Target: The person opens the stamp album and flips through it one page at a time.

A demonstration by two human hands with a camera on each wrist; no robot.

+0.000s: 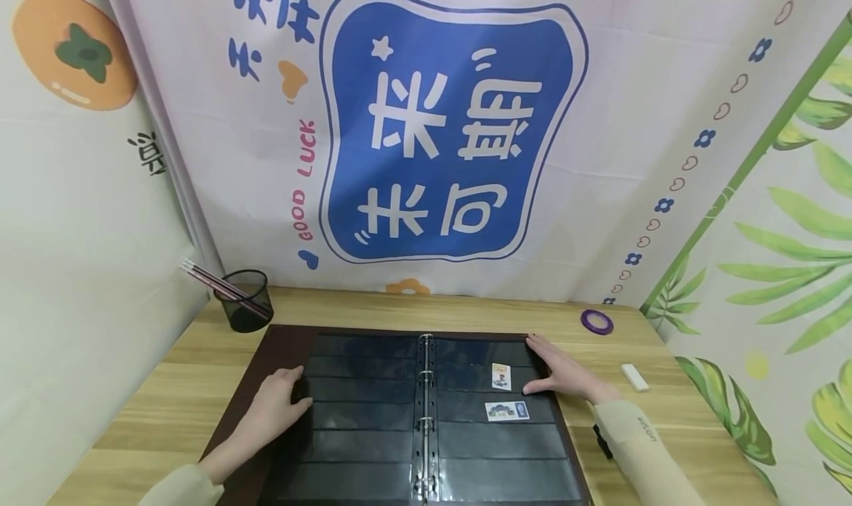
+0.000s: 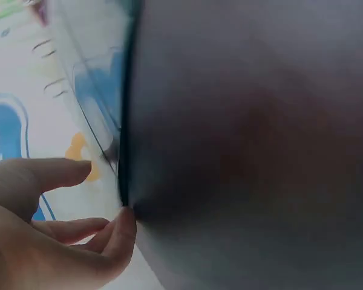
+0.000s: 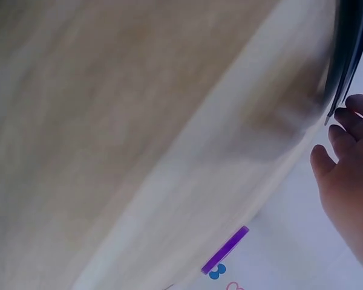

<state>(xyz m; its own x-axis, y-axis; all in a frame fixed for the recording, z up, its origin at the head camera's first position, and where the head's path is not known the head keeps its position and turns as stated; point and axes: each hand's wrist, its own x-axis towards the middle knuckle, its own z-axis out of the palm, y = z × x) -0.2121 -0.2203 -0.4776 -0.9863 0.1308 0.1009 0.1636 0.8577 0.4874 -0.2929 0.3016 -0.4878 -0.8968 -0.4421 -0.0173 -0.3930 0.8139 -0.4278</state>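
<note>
A stamp album (image 1: pixel 362 395) with a dark brown cover and black strip-pocket pages lies spread on the table, metal rings (image 1: pixel 426 421) down its middle. On its right page sit a small upright stamp (image 1: pixel 501 377) and a wider stamp (image 1: pixel 507 411) below it. My left hand (image 1: pixel 271 406) is at the left page's outer edge, thumb and forefinger apart; in the left wrist view a fingertip (image 2: pixel 127 220) touches a dark edge. Over the right page's outer edge rests my right hand (image 1: pixel 566 373), fingers spread. The right wrist view shows its fingers (image 3: pixel 345 136) against the album's edge.
A black mesh pen cup (image 1: pixel 246 317) holding several pencils stands at the back left. To the right lie a purple ring-shaped roll (image 1: pixel 597 322) and a white block (image 1: pixel 635 377). A black object (image 1: pixel 602 442) is partly hidden by the right sleeve. Printed cloth hangs behind the table.
</note>
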